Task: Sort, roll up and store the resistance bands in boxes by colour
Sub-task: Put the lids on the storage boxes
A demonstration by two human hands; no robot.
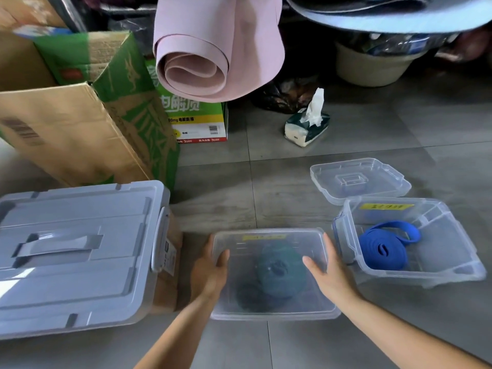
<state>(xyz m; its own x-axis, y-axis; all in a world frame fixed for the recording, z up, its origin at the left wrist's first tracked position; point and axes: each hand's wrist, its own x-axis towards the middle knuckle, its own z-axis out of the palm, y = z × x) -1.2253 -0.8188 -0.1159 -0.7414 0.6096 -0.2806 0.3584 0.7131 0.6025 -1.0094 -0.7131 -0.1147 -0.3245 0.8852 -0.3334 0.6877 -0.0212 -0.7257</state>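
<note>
The lidded clear plastic box [266,242] holding a rolled green resistance band [279,270] sits squarely between both hands, equally near. The left hand [210,272] and right hand [330,275] clasp opposite sides, thumbs over the lid.

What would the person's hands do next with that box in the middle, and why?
Probably press the clear lid down until it seats: the left hand and right hand grip its side edges, and the rolled green band already lies beneath it.
</note>
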